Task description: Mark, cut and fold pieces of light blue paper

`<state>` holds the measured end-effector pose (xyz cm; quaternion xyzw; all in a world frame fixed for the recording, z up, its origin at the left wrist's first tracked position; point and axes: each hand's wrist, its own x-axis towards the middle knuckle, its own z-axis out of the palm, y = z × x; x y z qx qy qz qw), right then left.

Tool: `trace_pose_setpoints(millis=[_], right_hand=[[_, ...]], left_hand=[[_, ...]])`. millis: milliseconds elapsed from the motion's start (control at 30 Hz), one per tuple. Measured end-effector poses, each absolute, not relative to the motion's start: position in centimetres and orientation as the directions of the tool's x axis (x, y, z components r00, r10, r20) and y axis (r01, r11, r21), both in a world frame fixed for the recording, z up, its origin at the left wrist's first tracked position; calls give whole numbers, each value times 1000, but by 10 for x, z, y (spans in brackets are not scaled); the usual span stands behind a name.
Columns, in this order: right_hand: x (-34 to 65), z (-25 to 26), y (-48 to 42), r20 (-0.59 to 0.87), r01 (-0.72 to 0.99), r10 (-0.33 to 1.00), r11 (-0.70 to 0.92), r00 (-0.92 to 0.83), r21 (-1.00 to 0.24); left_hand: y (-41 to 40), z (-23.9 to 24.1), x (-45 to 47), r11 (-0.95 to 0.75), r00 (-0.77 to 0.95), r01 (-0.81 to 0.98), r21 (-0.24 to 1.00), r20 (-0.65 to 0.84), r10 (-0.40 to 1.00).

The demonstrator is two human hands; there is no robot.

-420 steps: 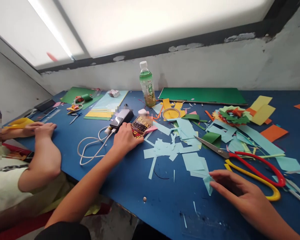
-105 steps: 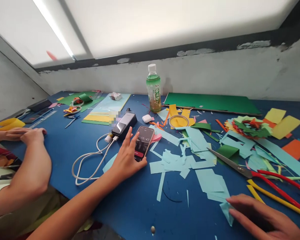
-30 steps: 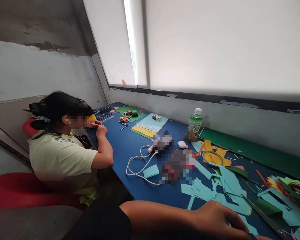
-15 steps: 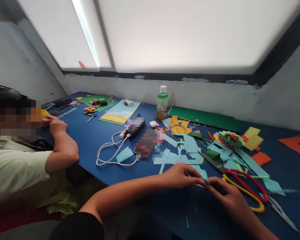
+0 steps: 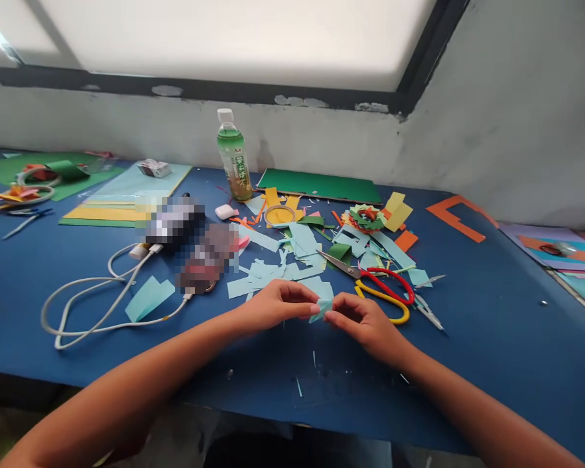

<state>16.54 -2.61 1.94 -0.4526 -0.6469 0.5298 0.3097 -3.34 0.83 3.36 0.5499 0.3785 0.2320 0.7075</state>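
A small piece of light blue paper [image 5: 322,309] is pinched between my two hands above the blue table. My left hand [image 5: 285,302] grips its left side with thumb and fingertips. On the right side, my right hand [image 5: 365,320] holds it the same way. Just beyond my right hand lie scissors [image 5: 387,286] with red and yellow handles, their blades pointing up and left. Light blue paper scraps [image 5: 258,276] spread behind my hands. A layered paper flower [image 5: 365,219] in green and orange sits farther back.
A green-labelled bottle [image 5: 234,159] stands near the wall. White cable [image 5: 73,279] loops across the left, beside a blurred device [image 5: 209,257]. Tape roll [image 5: 279,216], tweezers [image 5: 429,313] and an orange paper frame [image 5: 448,218] lie around. Paper sheets [image 5: 102,212] are stacked back left.
My view has turned right, so the other person has left the picture and more paper on the right shows. The light blue piece between my hands is now more visible.
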Motion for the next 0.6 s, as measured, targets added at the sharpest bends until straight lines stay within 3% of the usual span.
trace_pose_setpoints(millis=[233,367,600], right_hand=[[162,24,-28,-50,241,921,49,-386,-969],[158,23,-30,-42,197,942,26,-334,-980],[153,26,-28,-160,-94,911,-210,-380,-973]], left_hand=[[2,33,-29,329,618,108,938,-323,717],[-3,36,-28,241,566,172,955,-296,769],[-2,42,-31,195,584,114,974,-224,780]])
